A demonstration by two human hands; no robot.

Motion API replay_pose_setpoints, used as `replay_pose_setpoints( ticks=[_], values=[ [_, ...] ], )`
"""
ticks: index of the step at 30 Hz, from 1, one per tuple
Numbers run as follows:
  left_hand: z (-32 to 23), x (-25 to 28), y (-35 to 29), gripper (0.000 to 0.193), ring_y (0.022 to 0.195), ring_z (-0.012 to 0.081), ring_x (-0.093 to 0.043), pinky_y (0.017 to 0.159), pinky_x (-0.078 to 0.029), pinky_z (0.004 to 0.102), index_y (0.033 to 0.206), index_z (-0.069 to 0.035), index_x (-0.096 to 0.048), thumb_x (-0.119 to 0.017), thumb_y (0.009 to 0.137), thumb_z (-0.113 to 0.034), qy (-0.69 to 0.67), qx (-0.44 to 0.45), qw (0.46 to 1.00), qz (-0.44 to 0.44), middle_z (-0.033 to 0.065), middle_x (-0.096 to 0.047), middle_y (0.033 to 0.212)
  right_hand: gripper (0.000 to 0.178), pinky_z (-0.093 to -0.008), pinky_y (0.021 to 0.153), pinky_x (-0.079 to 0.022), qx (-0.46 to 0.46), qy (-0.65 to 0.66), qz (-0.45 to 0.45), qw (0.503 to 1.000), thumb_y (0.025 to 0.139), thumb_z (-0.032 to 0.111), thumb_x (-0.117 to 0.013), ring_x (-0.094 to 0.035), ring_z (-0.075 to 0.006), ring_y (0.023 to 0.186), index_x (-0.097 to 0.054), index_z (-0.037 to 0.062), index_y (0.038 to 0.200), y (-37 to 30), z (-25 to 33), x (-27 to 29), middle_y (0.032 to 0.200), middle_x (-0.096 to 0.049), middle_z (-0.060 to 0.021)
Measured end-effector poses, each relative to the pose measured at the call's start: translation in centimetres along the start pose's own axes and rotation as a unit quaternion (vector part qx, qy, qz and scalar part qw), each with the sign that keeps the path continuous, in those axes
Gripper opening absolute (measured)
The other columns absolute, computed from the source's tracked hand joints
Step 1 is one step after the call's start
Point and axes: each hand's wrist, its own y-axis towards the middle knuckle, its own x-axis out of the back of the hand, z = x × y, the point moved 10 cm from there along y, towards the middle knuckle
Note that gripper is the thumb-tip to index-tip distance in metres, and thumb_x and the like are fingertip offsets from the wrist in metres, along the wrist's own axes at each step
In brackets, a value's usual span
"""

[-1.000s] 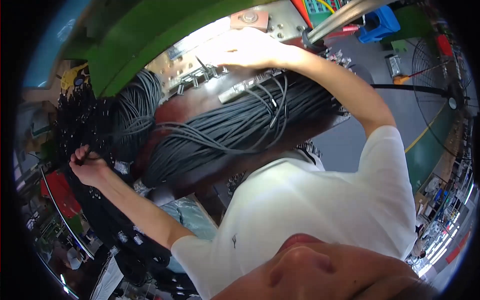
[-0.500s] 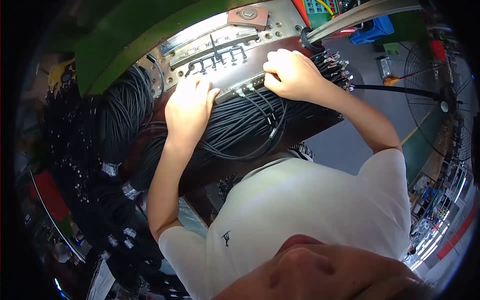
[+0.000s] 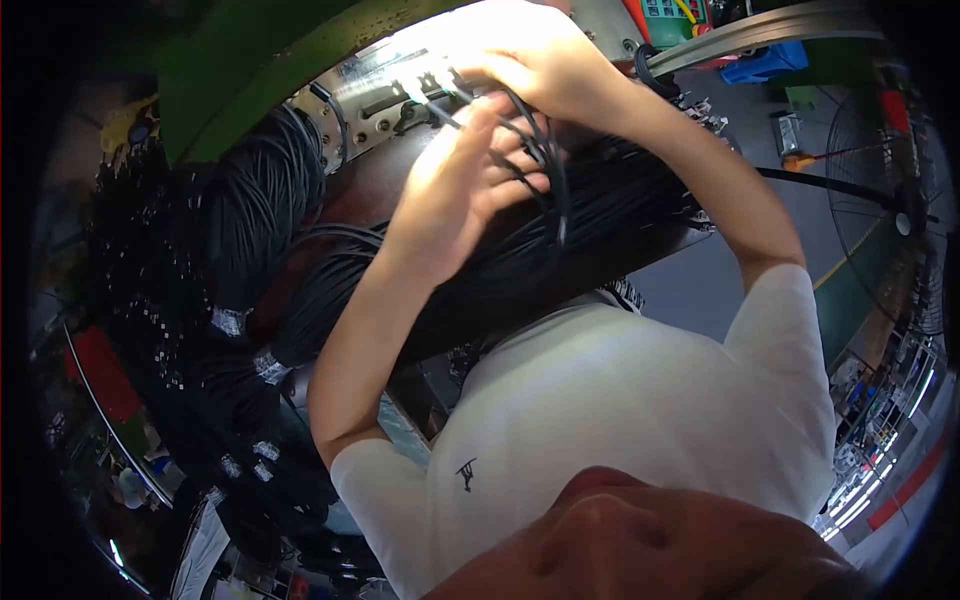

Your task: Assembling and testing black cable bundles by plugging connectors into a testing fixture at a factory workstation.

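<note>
My left hand (image 3: pixel 455 190) is curled, palm up, around a few thin black cables (image 3: pixel 528 150) that cross its fingers. Pale, glare-lit connector ends (image 3: pixel 428 84) of the cables stick out past its fingertips, over the metal mold plate (image 3: pixel 372 133). My right hand (image 3: pixel 570 65) is just above and to the right, bent over the same cables. Strong light washes out its fingers, but a cable comes out from under them. The loose ends of the held cables hang over a thick bundle of black cables (image 3: pixel 490 265).
More coiled black cable bundles (image 3: pixel 262 190) hang at the left, some with silvery wrapping. A green machine frame (image 3: pixel 240 85) arches over the far side. At the right are a curved metal bar (image 3: pixel 760 32), a blue container (image 3: pixel 765 63) and a wire-cage fan (image 3: pixel 880 210).
My hands have left the mold's front edge. The left moved right and up with cables in its grasp; the right moved up and left over the plate. The connector ends are lifted off the mold.
</note>
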Motion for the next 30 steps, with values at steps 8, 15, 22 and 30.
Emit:
replay_pose_setpoints(
  ticks=[8, 15, 22, 30],
  values=[
    [-9.7, 7.1, 8.5, 0.027, 0.063, 0.0186, -0.046, 0.066, -0.046, 0.0351, 0.096, 0.005, -0.049, -0.037, 0.099, -0.020, 0.065, -0.080, 0.995, -0.005, 0.0091, -0.048, 0.078, 0.031, -0.0371, 0.079, -0.050, -0.274, 0.336, 0.065, 0.899, 0.087, 0.028, -0.055, -0.062, -0.0298, 0.089, -0.065, 0.0038, 0.104, 0.6, -8.4, -4.9, 0.098, -0.065, -0.0182],
    [-10.3, 7.9, 7.1, 0.026, 0.078, 0.0194, -0.057, 0.075, -0.048, 0.0355, 0.103, 0.005, -0.055, -0.045, 0.096, -0.017, 0.336, -0.128, 0.933, -0.009, 0.0134, -0.061, 0.093, 0.030, -0.0384, 0.081, -0.049, -0.298, 0.197, 0.099, 0.929, 0.088, 0.025, -0.053, -0.061, -0.0315, 0.091, -0.065, 0.0033, 0.103, -2.6, -11.3, -4.5, 0.099, -0.065, -0.0184],
    [-12.1, 1.1, 5.5, 0.031, 0.080, 0.0243, -0.065, 0.074, -0.052, 0.0310, 0.112, -0.015, -0.066, -0.065, 0.081, -0.018, 0.870, -0.468, 0.146, -0.050, 0.0070, -0.068, 0.092, 0.028, -0.0398, 0.084, -0.048, -0.294, 0.073, 0.141, 0.942, 0.089, 0.023, -0.051, -0.061, -0.0333, 0.093, -0.065, 0.0029, 0.103, -1.2, -11.5, -7.2, 0.100, -0.064, -0.0186],
    [-12.9, 2.4, 6.1, 0.018, 0.076, 0.0224, -0.065, 0.070, -0.051, 0.0302, 0.094, -0.016, -0.072, -0.070, 0.080, -0.028, 0.852, -0.488, 0.175, -0.080, 0.0034, -0.069, 0.087, 0.030, -0.0383, 0.088, -0.044, -0.312, 0.096, 0.172, 0.929, 0.088, 0.026, -0.052, -0.057, -0.0312, 0.099, -0.061, 0.0050, 0.108, -2.4, -14.5, -8.3, 0.107, -0.060, -0.0173]
  ],
)
